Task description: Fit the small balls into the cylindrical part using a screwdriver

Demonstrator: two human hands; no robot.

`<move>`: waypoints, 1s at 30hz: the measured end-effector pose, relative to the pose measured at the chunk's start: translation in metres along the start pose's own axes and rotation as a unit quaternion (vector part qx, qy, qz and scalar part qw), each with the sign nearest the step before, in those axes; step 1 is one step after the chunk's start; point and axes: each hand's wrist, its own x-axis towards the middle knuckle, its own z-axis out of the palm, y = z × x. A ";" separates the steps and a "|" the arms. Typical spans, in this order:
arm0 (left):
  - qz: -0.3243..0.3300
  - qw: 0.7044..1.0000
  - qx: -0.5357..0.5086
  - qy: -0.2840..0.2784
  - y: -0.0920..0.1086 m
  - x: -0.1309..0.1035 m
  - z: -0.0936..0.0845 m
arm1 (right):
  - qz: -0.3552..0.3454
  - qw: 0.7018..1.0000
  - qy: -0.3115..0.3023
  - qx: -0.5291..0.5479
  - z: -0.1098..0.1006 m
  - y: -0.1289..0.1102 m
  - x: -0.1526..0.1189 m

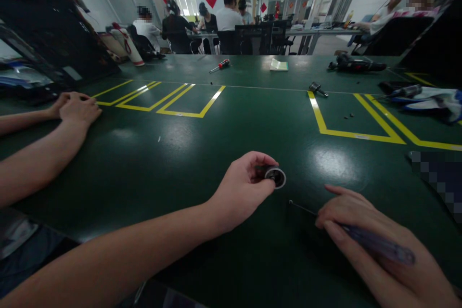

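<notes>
Beyond my hands, the green counter (187, 154) carries yellow tape outlines (180, 114), a red-handled screwdriver (220, 66), a small booklet (279, 65) and a dark power tool (356, 64).

On the green table ahead of you lie a red-handled screwdriver (220, 66) and a small pale booklet (279, 65); a white cylinder (127, 46) leans at your left.
</notes>
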 end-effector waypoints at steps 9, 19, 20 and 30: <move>0.015 0.999 -0.011 -0.028 -0.004 -0.001 0.001 | -0.164 0.985 0.044 -0.021 -0.003 -0.005 0.002; 0.054 0.997 0.041 -0.030 -0.001 -0.006 0.006 | -0.160 0.986 0.021 -0.050 0.001 -0.011 0.008; 0.066 0.996 0.050 -0.028 -0.002 -0.007 0.006 | -0.164 0.985 0.022 -0.054 0.001 -0.010 0.008; 0.193 0.968 0.159 -0.008 -0.011 -0.005 0.005 | -0.230 0.966 0.023 -0.111 0.003 -0.007 0.007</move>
